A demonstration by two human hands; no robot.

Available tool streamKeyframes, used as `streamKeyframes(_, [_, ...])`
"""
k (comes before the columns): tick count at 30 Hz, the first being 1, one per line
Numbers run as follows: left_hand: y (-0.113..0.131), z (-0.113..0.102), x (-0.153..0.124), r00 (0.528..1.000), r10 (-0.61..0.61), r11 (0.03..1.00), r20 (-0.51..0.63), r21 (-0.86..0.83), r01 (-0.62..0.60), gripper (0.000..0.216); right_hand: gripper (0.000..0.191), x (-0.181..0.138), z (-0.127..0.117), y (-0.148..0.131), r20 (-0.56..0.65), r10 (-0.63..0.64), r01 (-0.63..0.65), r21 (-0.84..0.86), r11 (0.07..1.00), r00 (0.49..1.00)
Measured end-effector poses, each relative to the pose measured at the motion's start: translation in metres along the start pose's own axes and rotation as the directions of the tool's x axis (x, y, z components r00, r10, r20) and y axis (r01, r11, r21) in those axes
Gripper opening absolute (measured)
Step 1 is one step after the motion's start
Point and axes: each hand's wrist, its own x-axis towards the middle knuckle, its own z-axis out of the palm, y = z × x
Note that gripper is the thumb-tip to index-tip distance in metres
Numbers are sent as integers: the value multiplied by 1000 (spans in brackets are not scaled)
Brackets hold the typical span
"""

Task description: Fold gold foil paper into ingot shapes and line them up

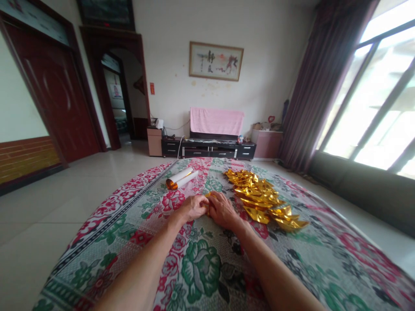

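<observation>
My left hand (193, 207) and my right hand (222, 210) meet on the floral cloth (201, 263), both closed around a small piece of gold foil paper (207, 196) that mostly hides between the fingers. Just right of my right hand lies a long pile of folded gold paper ingots (259, 196). A rolled sheet of gold paper with a white outside (181, 178) lies beyond my left hand.
The flowered cloth covers a wide surface in front of me. A tiled floor (48, 203) lies to the left, a low TV cabinet with a pink cloth (216, 122) stands at the far wall, and a dark curtain and window are at right.
</observation>
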Motion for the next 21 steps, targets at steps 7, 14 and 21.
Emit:
streamKeyframes(7, [3, -1, -1, 1000, 30, 998, -9, 51, -29, 27, 16, -1, 4, 5, -5, -1, 2, 62, 998, 1000])
streamKeyframes(14, [-6, 3, 1, 997, 64, 997, -35, 48, -63, 25, 17, -4, 0, 9, -2, -71, 70, 131, 989, 997])
streamKeyframes(21, [-8, 5, 2, 998, 55, 998, -34, 7, -55, 25, 15, -4, -5, 8, 30, -75, 70, 149, 986, 997])
